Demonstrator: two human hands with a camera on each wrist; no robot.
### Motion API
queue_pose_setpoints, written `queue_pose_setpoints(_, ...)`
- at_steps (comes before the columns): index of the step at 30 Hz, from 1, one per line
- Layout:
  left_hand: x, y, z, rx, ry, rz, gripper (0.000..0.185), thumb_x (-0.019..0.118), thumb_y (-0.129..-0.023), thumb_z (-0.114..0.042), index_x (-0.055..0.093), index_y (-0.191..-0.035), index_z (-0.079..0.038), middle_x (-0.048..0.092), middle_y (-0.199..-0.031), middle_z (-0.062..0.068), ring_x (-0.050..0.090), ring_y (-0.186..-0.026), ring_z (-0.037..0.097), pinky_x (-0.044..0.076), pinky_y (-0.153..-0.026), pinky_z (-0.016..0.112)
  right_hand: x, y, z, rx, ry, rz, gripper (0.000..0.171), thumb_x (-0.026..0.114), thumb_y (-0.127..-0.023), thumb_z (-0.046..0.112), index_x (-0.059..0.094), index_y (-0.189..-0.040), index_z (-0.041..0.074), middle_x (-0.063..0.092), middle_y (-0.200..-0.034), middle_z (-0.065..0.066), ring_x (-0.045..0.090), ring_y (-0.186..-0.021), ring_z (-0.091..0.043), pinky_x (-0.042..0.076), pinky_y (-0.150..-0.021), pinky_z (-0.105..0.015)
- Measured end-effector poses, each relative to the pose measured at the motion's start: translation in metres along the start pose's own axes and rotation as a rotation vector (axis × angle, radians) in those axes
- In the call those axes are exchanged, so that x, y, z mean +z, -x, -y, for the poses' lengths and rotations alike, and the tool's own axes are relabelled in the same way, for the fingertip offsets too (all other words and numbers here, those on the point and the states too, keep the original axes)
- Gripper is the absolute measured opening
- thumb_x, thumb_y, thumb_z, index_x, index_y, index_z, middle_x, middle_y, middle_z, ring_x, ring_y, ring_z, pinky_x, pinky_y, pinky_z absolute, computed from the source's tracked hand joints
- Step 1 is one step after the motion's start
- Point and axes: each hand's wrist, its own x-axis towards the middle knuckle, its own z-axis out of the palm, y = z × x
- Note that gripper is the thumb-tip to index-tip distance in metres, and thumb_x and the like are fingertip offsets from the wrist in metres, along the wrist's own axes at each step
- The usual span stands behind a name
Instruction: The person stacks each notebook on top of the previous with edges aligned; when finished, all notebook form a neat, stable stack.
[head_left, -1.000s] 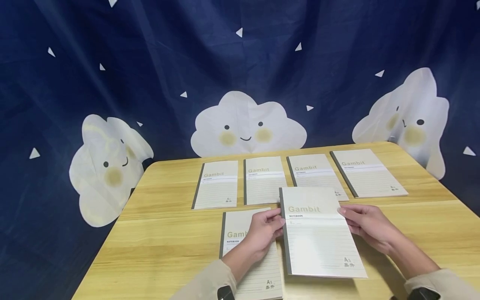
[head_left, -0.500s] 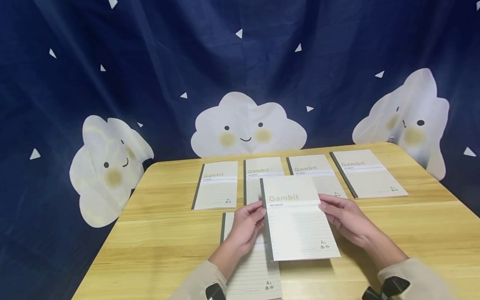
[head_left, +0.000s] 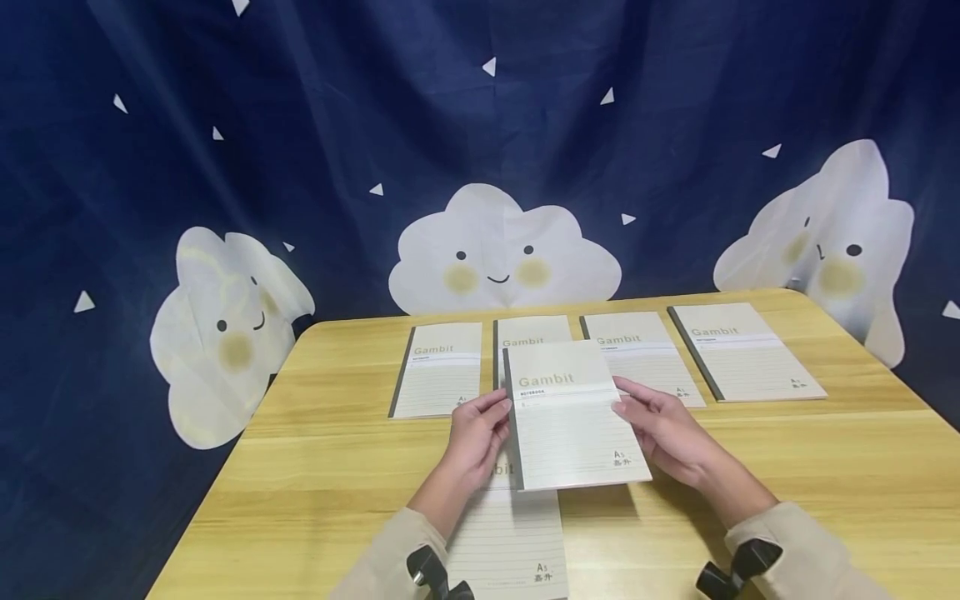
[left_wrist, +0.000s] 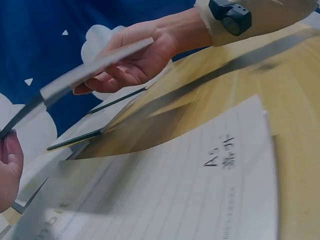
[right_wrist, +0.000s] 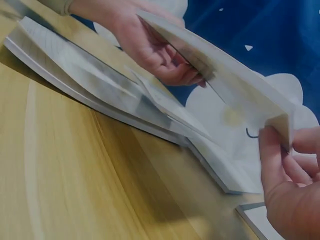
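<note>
- Lifted notebook [head_left: 570,414] hangs above the table [head_left: 825,467], in front of the notebook row [head_left: 738,350].
- Left hand [head_left: 476,437] and right hand [head_left: 663,429] pinch its side edges.
- Keeping it level seems best.

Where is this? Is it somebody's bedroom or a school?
Hard to tell; probably a staged recording corner. A navy cloth backdrop printed with smiling clouds hangs behind a wooden table, where matching Gambit notebooks lie in a row.
</note>
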Motion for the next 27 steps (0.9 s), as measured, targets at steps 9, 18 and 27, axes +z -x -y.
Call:
queue_pose_setpoints(9, 0.001, -0.020, -0.009, 0.012, 0.015, 0.026, 0.038, 0.050, -0.092, 0.001, 0.047, -0.129, 0.009, 0.052, -0.105, 0.012, 0.055, -0.087, 0.013, 0.052, -0.079, 0.020, 0.009, -0.019, 0.002, -0.004, -0.014, -0.157, 0.063, 0.056, -0.094, 0.009, 0.022, -0.144, -0.009, 0.064, -0.110, 0.002, 0.062, -0.100, -0.008, 0.051, -0.088, -0.024)
queue_pose_setpoints(18, -0.004, -0.035, -0.010, 0.006, -0.012, -0.005, 0.039, 0.049, -0.093, 0.000, 0.045, -0.131, 0.007, 0.050, -0.108, 0.012, 0.052, -0.091, 0.014, 0.051, -0.083, 0.021, 0.013, -0.040, 0.001, -0.030, -0.092, -0.210, 0.060, 0.054, -0.094, 0.005, 0.024, -0.144, -0.008, 0.066, -0.104, 0.003, 0.063, -0.094, -0.006, 0.053, -0.084, -0.022)
queue_pose_setpoints(27, -0.008, -0.045, -0.009, 0.031, -0.056, -0.018, 0.036, 0.049, -0.092, 0.002, 0.049, -0.127, 0.009, 0.054, -0.106, 0.013, 0.056, -0.088, 0.014, 0.053, -0.081, 0.022, 0.014, -0.057, 0.003, -0.018, -0.060, -0.306, 0.057, 0.055, -0.093, 0.005, 0.030, -0.143, -0.006, 0.059, -0.106, 0.002, 0.060, -0.092, -0.003, 0.051, -0.084, -0.018)
